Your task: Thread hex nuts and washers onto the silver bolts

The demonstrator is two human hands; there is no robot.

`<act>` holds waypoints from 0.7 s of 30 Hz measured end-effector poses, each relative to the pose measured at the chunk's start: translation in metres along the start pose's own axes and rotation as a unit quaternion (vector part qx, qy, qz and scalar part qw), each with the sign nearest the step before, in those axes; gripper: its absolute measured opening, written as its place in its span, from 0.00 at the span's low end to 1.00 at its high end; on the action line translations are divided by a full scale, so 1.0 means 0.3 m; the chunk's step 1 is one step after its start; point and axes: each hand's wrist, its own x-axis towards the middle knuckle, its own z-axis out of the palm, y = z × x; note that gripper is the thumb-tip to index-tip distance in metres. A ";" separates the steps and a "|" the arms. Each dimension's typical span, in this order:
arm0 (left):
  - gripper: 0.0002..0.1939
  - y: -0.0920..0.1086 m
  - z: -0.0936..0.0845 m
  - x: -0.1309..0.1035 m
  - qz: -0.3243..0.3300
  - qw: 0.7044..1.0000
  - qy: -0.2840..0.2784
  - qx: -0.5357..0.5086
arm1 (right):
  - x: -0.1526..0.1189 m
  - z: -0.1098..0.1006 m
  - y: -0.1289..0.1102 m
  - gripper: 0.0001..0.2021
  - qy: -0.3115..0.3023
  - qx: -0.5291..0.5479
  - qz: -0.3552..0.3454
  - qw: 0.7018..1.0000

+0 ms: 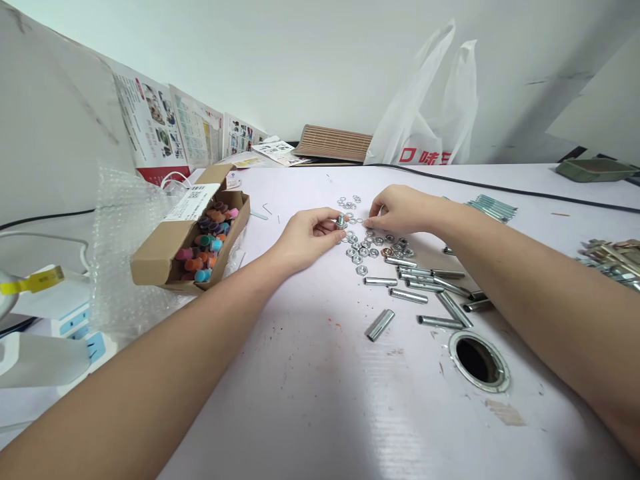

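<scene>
My left hand (pixel 311 239) pinches a short, shiny metal bolt (pixel 341 219) upright between thumb and fingers, a wider ring around its lower part. To its right, my right hand (pixel 397 210) is closed at the fingertips on a thin washer (pixel 359 221) just above the table. Several loose washers (pixel 349 205) lie beyond the hands. Nearer to me spread several hex nuts (pixel 361 270), one of them copper-coloured. Several metal sleeves (pixel 380 325) are scattered below my right wrist.
An open cardboard box (pixel 150 263) of colourful caps stands left on bubble wrap (pixel 120 267). A round table hole (pixel 453 343) lies front right. Threaded rods (pixel 493 208), a green tray (pixel 595 170), a black cable (pixel 480 181) and a plastic bag (pixel 420 127) are farther back.
</scene>
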 end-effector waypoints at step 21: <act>0.17 0.000 0.001 -0.001 0.001 1.000 -0.003 -0.001 | -0.071 -0.068 -0.023 0.09 -0.060 0.001 -0.088 0.994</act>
